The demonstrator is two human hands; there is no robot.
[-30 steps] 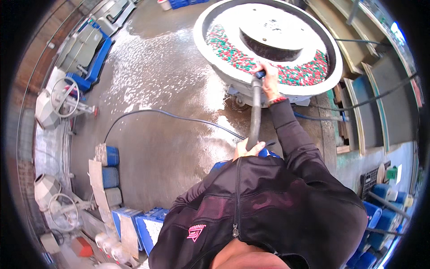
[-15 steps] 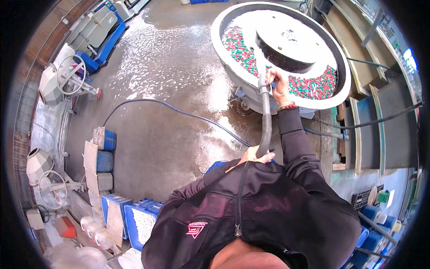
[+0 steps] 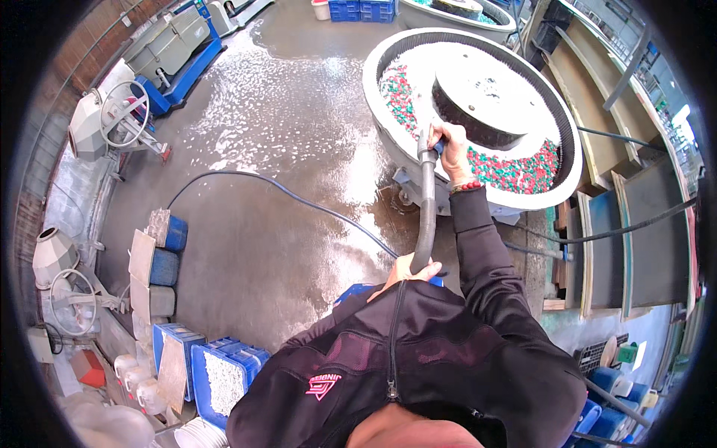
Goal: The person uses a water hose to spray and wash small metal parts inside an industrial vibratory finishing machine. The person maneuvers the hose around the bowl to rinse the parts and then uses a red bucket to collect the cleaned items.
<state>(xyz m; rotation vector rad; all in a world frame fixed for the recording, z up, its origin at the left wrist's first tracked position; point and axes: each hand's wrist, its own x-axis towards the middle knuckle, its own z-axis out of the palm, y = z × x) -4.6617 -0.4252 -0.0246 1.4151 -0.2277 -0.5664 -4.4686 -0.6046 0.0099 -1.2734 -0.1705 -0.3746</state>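
1. Grey and smooth, the hose (image 3: 426,213) curves gently, with a paler collar (image 3: 427,156) near its twelve o'clock end.
2. That end reaches the seven o'clock side of a white round tub (image 3: 371,93), toward one o'clock in view.
3. The right hand (image 3: 452,154) curls around a dark blue handle (image 3: 439,145) beside the collar.
4. The left hand (image 3: 405,272) wraps the hose's six o'clock end.
5. Red and green pieces (image 3: 515,171) lie inside.
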